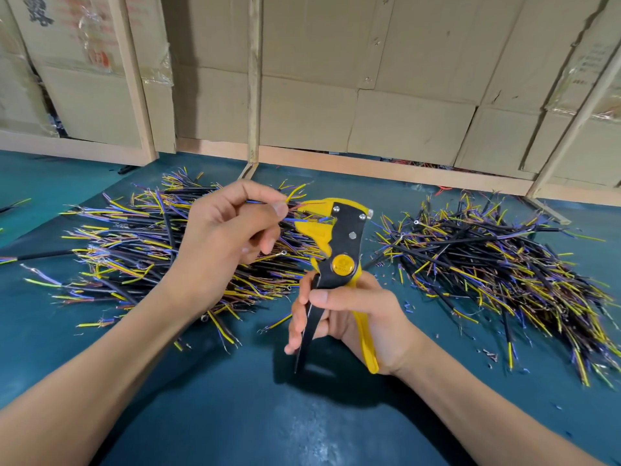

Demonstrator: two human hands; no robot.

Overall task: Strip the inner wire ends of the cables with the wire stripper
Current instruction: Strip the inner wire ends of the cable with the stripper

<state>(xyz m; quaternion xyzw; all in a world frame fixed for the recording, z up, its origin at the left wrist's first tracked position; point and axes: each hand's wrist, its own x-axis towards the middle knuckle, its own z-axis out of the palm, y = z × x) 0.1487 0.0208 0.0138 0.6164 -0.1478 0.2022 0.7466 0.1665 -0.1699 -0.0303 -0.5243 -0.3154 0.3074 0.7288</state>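
The cardboard boxes (302, 79) stacked behind the bench carried dark printing and a red mark at the upper left, but none of it could be read from where I stood. The round yellow badge on the pivot of the wire stripper (339, 250) had embossed lettering, too small to make out.

The right hand (353, 314) was wrapped round the stripper's handles, the thumb laid across the black handle and the yellow handle running down against the palm. The handles stood apart in a narrow V, not squeezed together. The tool was held upright above the teal mat (235, 415), its yellow head pointing left.

The left hand (232, 237) pinched a cable (268, 204) between thumb and forefinger, the other fingers curled beneath. Thin inner wires, blue, reddish and yellow, fanned out from the fingertips toward the stripper's mouth; the blue one seemed to reach into the jaws, though the strands blurred against the pile behind.

Two heaps of short black cables lay loose on the mat: the left pile (134, 250) under and behind the left hand, the right pile (504, 264) well apart beyond the tool. Small snippets of insulation (487, 354) were scattered near the right pile.
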